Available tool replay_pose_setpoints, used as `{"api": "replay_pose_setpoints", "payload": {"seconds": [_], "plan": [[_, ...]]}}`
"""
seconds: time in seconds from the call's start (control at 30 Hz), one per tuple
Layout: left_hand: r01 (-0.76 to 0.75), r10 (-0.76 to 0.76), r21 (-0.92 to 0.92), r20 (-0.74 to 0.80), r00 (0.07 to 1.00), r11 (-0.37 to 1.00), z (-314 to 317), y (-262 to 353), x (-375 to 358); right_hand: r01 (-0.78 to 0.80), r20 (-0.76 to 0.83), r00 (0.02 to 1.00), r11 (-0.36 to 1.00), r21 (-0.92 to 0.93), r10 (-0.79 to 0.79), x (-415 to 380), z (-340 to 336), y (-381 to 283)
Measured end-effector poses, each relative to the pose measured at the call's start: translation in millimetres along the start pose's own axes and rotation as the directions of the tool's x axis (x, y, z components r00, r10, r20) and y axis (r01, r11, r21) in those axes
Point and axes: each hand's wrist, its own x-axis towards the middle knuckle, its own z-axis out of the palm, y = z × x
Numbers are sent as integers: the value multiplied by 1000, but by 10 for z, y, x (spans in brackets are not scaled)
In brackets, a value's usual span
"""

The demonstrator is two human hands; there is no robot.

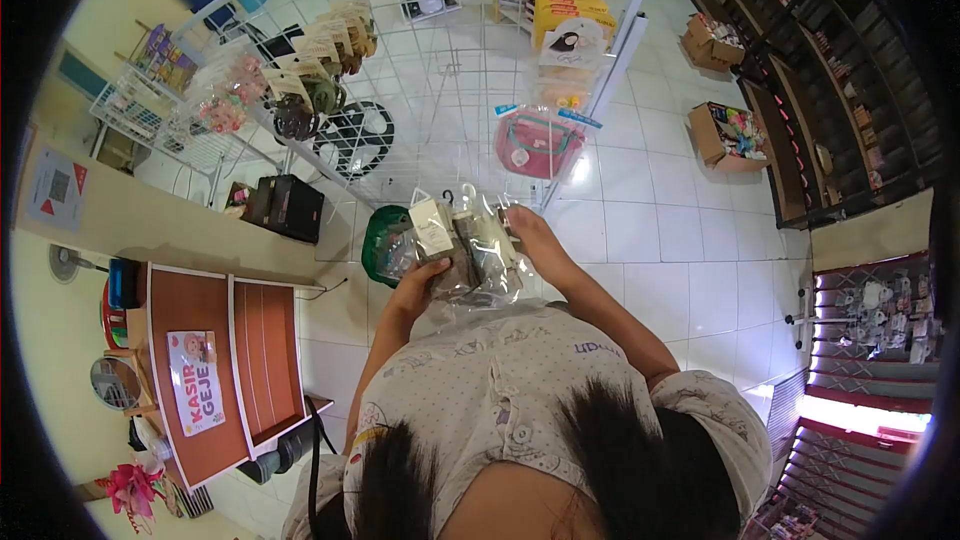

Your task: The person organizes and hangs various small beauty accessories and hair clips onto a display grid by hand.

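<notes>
In front of my chest are several clear plastic packs (pixel 490 240) with grey-olive contents; their exact kind is hard to make out. A white printed hang card (pixel 432 228) shows on the left one, and small hanger hooks stick up at the top. My left hand (pixel 424 278) is closed on the lower left of the packs, thumb across the front. At their upper right edge, my right hand (pixel 526 226) is closed on the plastic, its fingers partly hidden. Just left of the packs, a green basket (pixel 377 250) holds more plastic-wrapped things.
A white wire grid rack (pixel 440 70) stands ahead, hung with carded hair ties (pixel 320 75), a pink pouch (pixel 540 145) and yellow packs (pixel 570 10). A brown counter (pixel 265 360) is at left, a black box (pixel 287 208) near it. Cardboard boxes (pixel 728 135) and dark shelves (pixel 830 70) line the right.
</notes>
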Motion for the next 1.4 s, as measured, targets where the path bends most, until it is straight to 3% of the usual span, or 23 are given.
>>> {"api": "replay_pose_setpoints", "payload": {"seconds": [0.1,0.2,0.3,0.43,0.6,0.7,0.73,0.83,1.1,1.2,1.3,1.37,1.4], "plan": [[-50,50,5,51,997,999,-28,-74,43,238,66,971,901,-362,-230,30,-57,-27],[-41,66,-164,154,986,986,-1,-138,73,302,-59,938,887,-350,-342,-102,-102,-81],[-98,128,-232,121,984,968,84,-180,29,443,-140,840,811,-381,-524,-198,-319,10],[-136,168,-330,71,983,934,-121,-277,45,329,-347,842,902,-278,-414,-266,-673,102],[-194,205,-366,-11,979,910,-471,-292,20,359,-355,785,839,-409,-508,-166,-856,42],[-238,231,-346,-61,971,907,-513,-267,-15,408,-378,767,849,-335,-518,58,-1022,84],[-245,236,-347,-69,969,905,-463,-229,-61,446,-389,703,794,-413,-596,116,-1016,53],[-236,237,-353,-42,971,905,-460,-237,-63,447,-424,665,782,-434,-615,391,-1120,8],[-225,232,-364,-23,972,904,-303,-348,-120,446,-385,703,793,-415,-597,1070,-1151,-12],[-203,210,-352,-19,978,914,-290,-361,-95,379,-326,715,735,-563,-618,1268,-1378,200],[-149,164,-330,16,986,932,-272,-356,-69,312,-348,589,602,-735,-729,1190,-1437,268],[-152,176,-276,65,982,949,-256,-371,-32,224,-489,369,586,-779,-790,1077,-1348,357],[-147,167,-270,51,985,951,-210,-353,-47,194,-537,348,620,-760,-768,969,-1254,373]]}}
